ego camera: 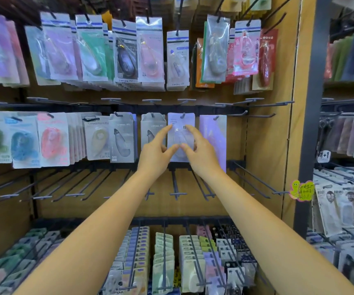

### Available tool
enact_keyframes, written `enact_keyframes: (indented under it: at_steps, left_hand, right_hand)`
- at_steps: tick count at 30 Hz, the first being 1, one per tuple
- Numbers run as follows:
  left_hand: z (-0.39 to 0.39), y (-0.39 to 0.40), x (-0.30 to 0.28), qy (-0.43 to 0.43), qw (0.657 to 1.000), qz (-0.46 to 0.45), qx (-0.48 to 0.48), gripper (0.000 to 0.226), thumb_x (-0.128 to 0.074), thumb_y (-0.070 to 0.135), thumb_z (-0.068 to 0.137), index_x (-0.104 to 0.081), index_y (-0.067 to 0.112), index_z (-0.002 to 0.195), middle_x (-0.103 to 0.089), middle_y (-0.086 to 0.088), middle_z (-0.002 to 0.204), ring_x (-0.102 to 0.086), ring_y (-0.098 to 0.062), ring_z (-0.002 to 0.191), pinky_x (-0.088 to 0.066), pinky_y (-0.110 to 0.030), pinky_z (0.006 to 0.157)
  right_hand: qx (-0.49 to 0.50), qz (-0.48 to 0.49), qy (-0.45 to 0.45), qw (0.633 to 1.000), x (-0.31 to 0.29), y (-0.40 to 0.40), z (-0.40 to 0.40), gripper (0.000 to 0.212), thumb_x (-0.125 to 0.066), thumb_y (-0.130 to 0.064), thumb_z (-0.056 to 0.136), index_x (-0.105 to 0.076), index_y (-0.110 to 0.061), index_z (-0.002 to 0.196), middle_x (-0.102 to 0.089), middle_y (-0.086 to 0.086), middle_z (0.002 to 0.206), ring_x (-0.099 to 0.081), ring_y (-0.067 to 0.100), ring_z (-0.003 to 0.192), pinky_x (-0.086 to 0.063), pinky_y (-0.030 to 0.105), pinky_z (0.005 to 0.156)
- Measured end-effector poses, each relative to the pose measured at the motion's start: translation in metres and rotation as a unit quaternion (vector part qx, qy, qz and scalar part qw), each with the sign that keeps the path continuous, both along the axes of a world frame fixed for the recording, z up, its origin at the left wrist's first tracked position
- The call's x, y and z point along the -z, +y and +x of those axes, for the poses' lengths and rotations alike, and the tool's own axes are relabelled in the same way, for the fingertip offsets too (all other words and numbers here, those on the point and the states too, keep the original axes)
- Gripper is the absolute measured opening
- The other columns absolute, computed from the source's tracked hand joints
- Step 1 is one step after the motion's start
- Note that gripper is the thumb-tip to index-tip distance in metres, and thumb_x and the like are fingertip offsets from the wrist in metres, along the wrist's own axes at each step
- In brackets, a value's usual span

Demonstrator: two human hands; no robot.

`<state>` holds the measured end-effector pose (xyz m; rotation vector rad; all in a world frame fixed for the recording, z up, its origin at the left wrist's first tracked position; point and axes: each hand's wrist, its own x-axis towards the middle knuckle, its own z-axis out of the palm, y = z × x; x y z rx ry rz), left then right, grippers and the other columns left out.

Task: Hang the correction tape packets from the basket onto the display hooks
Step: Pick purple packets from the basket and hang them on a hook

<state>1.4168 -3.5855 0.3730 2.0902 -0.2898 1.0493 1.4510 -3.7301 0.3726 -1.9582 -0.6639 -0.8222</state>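
- The pale card-backed correction tape packet [181,136] hangs on a thin metal display hook [183,115] in the middle row, between a grey boxed packet [152,130] on its left and a lilac flat packet [213,137] on its right.
- The left hand [157,150] and the right hand [199,150] lie before it, seemingly touching its sides.
- Bare long wire hooks [176,186] jut out below.

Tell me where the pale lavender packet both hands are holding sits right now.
The pale lavender packet hangs mid-row, centre of the head view, between a grey packet and a purple packet.
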Motion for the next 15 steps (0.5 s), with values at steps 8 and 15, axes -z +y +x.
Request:
enact_keyframes:
  at_steps: [8, 15]
  left_hand:
    - [-0.018, 0.006, 0.004, 0.051, 0.998, 0.046, -0.012, 0.062, -0.057, 0.044, 0.103, -0.033, 0.035, 0.159, -0.071, -0.001, 0.090, -0.067, -0.017, 0.086, -0.057, -0.036, 0.080]
    - [-0.091, -0.015, 0.084, -0.171, 0.976, 0.103, -0.091, 0.035, -0.054, 0.041, 0.101, -0.067, 0.019, 0.124, -0.065, 0.009, 0.095, -0.053, -0.003, 0.077, -0.047, -0.027, 0.062]
  right_hand:
    - [0.024, -0.080, 0.039, 0.996, 0.009, -0.017, -0.017, 0.055, -0.049, -0.034, 0.105, -0.029, -0.038, 0.156, -0.047, 0.001, 0.152, -0.051, 0.022, 0.130, -0.045, 0.043, 0.109]
    - [0.023, 0.039, -0.111, 0.993, 0.084, -0.046, -0.092, 0.027, -0.052, -0.021, 0.099, -0.063, -0.017, 0.123, -0.056, -0.006, 0.114, -0.059, 0.011, 0.099, -0.052, 0.032, 0.078]
